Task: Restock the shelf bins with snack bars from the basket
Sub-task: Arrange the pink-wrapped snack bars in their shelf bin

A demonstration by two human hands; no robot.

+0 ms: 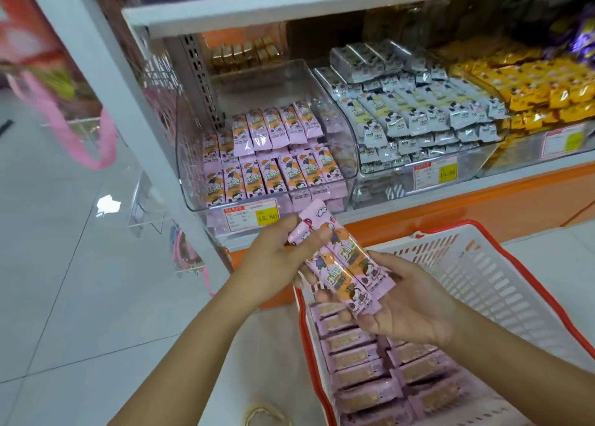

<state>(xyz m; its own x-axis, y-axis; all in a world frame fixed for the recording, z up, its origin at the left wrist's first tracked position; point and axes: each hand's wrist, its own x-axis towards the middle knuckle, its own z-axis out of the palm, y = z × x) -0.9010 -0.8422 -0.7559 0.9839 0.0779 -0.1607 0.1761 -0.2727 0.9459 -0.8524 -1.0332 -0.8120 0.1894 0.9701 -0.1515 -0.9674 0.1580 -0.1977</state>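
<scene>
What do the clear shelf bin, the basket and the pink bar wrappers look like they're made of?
Shelf bin: clear rigid plastic, glossy; bars show through its walls.
Basket: moulded white plastic lattice, matte, with red rim.
Pink bar wrappers: thin plastic film, probably; shiny, crimped ends.

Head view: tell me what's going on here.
A person is restocking a shelf. Both hands hold a small bundle of pink snack bars above the basket: the left hand grips the upper end, the right hand holds the lower end. More pink bars lie in the basket, and the clear bin ahead holds matching bars, with room at the back.
</scene>
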